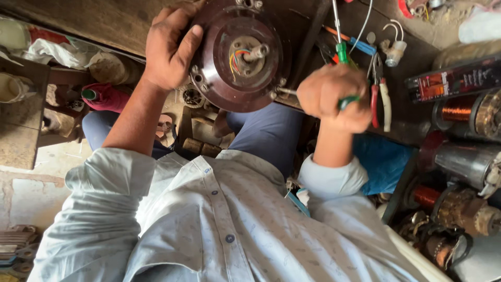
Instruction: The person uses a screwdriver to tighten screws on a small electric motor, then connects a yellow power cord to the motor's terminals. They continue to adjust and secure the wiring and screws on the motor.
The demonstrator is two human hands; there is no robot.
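The round, dark brown motor housing (pixel 237 55) sits at the top middle of the view, resting against the edge of a dusty wooden workbench (pixel 104 21) above the person's knees, its flat circular face turned towards the camera. Its short shaft (pixel 257 52) sticks out of the centre hub, pointing roughly at the viewer and a little to the right, so the housing's axis runs almost straight along the line of sight; thin coloured wires (pixel 237 57) curl out beside the shaft. The left hand (pixel 169 47) is wrapped over the housing's left rim, fingers curled behind it and thumb pressed on the face. The right hand (pixel 336 96) is closed in a fist around a green-handled screwdriver (pixel 347 101), whose metal shank lies nearly level, pointing left, with its tip at the housing's lower right rim by a bolt hole; most of the handle is buried in the fist. The top of the housing is cut off by the frame. Red-handled pliers (pixel 380 99) lie just right of the fist, and copper-wound rotors (pixel 459 109) are stacked at the right edge, their lower ones dim and hard to make out.
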